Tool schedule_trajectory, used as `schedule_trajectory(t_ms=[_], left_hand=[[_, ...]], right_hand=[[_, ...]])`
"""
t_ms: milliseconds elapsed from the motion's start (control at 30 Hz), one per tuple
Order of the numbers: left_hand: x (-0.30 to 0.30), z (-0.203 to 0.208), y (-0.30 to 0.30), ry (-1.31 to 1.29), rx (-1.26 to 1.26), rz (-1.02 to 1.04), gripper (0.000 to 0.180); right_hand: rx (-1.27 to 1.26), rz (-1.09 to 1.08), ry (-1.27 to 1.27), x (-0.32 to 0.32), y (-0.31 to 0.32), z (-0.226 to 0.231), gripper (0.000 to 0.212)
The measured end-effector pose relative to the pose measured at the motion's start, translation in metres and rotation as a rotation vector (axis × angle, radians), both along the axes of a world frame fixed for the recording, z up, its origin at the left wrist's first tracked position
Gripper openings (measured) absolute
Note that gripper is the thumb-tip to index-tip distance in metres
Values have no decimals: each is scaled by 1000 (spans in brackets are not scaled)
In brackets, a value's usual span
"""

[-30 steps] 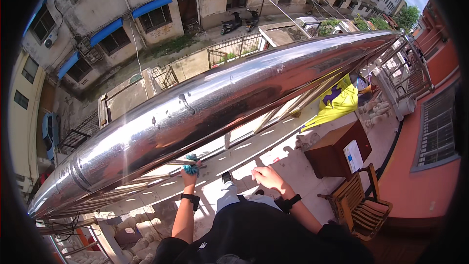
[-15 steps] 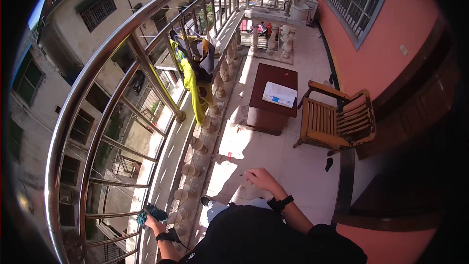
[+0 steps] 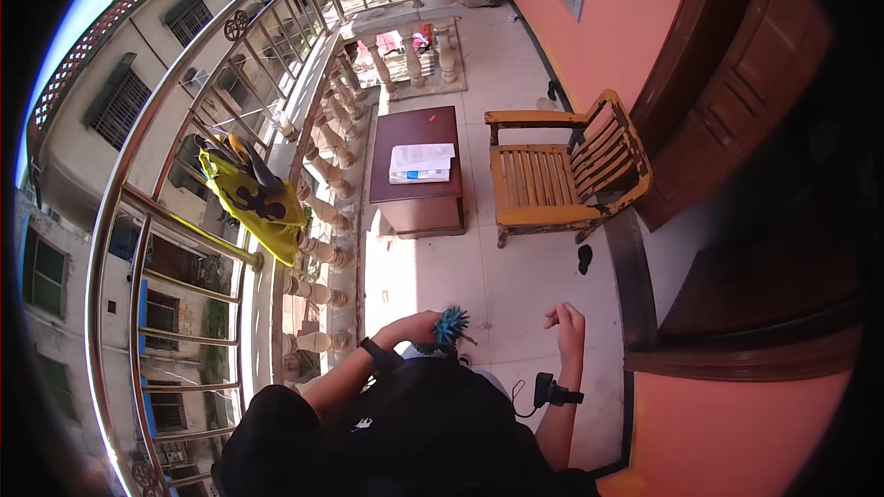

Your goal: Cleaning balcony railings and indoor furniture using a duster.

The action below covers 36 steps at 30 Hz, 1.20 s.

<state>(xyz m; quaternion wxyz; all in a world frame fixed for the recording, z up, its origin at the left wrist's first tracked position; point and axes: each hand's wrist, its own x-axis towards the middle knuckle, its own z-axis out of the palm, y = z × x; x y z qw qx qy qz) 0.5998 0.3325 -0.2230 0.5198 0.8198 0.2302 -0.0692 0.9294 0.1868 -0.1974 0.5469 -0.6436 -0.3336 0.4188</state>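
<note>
teal cloth [image 3: 451, 324] grasped in left hand [image 3: 414, 327], right hand [image 3: 567, 322] (half-open, relaxed) well apart

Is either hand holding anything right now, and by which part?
The left hand grips a teal shaggy cloth; exactly which part is hidden. Nothing shows in the right hand.

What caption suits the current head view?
Balcony: left hand holding a shaggy blue-green duster, right hand loosely curled, brown table and wooden chair ahead.

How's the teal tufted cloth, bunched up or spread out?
Bunched up: the teal tufted cloth shows as a compact clump in the left hand, tufts jutting out.
</note>
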Motion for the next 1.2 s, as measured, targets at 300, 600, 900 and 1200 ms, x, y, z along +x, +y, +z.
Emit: schedule_trajectory(t_ms=[300,600,900,1200], left_hand=[[185,-69,124,587,272,-384,30],[597,-52,145,82,477,-720,26],[911,68,5,-439,227,-1058,37],[997,6,43,27,402,-809,28]], right_hand=[[-203,-422,55,148,-72,-16,34],[-383,-547,-88,341,-105,34,25],[-346,-850,-58,495,-157,19,22],[-185,-785,38,804,-180,-11,26]])
